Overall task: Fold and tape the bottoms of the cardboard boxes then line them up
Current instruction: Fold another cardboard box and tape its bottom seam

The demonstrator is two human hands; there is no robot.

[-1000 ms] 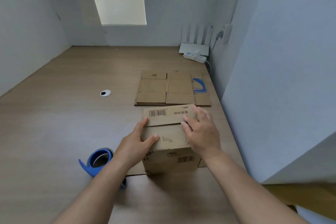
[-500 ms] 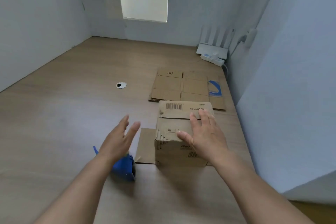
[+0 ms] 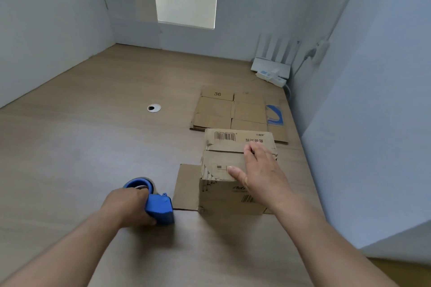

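The cardboard box (image 3: 221, 196) sits on the table (image 3: 93, 147), near the right side and close in front of the person. A second ago both hands were on top of it, pushing the flaps shut. Now only the right hand (image 3: 261, 175) is there. It lies flat on the two closed flaps, with its fingers (image 3: 253, 154) straight and a little spread, and it keeps the flaps down. The left hand (image 3: 127, 205) has left the box and come down on the blue tape dispenser (image 3: 159, 207), which sits on the table just left of the box. Its fingers are curled round the dispenser and hold it. So the folding looks done for this box, and taping is likely next. No tape shows on the seam yet. The box is brown and a bit worn, with ragged edges along the flaps. It has a barcode on the far flap and another on the front side. One loose flap (image 3: 187, 186) lies flat on the table, between the box and the dispenser. Behind the box is a pile of flat boxes (image 3: 219, 112), one marked 36, with a blue thing (image 3: 274, 116) on top. Farther off are a small round hole (image 3: 154, 108) in the table and a white router (image 3: 271, 65) in the far corner.
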